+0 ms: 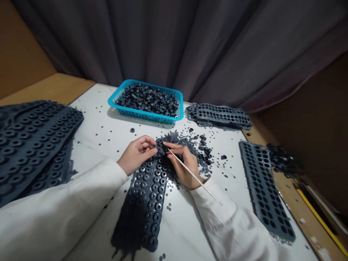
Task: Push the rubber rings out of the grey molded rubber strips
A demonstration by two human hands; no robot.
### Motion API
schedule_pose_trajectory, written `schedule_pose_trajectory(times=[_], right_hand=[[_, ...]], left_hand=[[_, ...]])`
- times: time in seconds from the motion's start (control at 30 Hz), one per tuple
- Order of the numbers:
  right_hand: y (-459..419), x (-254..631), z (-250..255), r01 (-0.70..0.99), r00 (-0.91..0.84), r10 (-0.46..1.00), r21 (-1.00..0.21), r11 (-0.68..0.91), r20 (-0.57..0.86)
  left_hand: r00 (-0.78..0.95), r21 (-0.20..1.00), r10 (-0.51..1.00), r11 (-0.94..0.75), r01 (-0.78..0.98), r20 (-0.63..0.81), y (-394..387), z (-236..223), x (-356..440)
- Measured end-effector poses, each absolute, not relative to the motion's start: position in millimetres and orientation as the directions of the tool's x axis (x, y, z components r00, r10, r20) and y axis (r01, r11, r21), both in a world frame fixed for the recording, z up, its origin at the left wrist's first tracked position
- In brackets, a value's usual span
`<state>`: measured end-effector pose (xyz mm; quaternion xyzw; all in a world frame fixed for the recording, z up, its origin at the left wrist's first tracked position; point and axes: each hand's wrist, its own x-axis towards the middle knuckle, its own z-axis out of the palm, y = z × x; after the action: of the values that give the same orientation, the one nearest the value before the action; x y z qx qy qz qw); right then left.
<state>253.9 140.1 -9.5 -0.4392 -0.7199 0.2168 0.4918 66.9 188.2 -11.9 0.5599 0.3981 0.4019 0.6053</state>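
A dark grey rubber sheet (148, 188) with rows of raised rings lies lengthwise on the white table, its far end between my hands. My left hand (138, 152) pinches the sheet's far left edge between thumb and fingers. In my right hand (185, 163) is a thin white stick (193, 175), held like a pen, its tip close to the rings at the far end. My fingers partly hide that end. Many small black discs (190, 145) and some larger black rubber pieces (204, 152) are scattered just beyond and right of my right hand.
A blue basket (146, 115) full of small black pieces stands at the back. Ringed sheets (35, 145) are piled at the left. Sheets with open holes (220, 116) lie at the back right, and another holed sheet (268, 192) lies along the right edge. A grey curtain (152, 40) hangs behind.
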Motion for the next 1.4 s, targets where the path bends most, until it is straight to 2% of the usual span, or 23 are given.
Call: schedule_pose_trajectory(times=[0.57,0.93,1.4], right_hand=[[139.8,252.8,-8.3,0.398,-0.101,0.852,-0.764,0.508,0.514],[138.7,251.4,-7.8,0.41,-0.114,0.841,-0.747,0.524,0.528],[138.6,251.2,-8.9,0.388,-0.112,0.835,-0.75,0.535,0.538]], left_hand=[[0.333,0.98,0.941,0.125,-0.153,-0.068,190.6,-10.4,67.6],[0.223,0.933,0.959,0.235,-0.272,-0.176,197.1,-12.3,66.4],[0.273,0.941,0.946,0.243,-0.235,-0.176,194.6,-6.7,66.9]])
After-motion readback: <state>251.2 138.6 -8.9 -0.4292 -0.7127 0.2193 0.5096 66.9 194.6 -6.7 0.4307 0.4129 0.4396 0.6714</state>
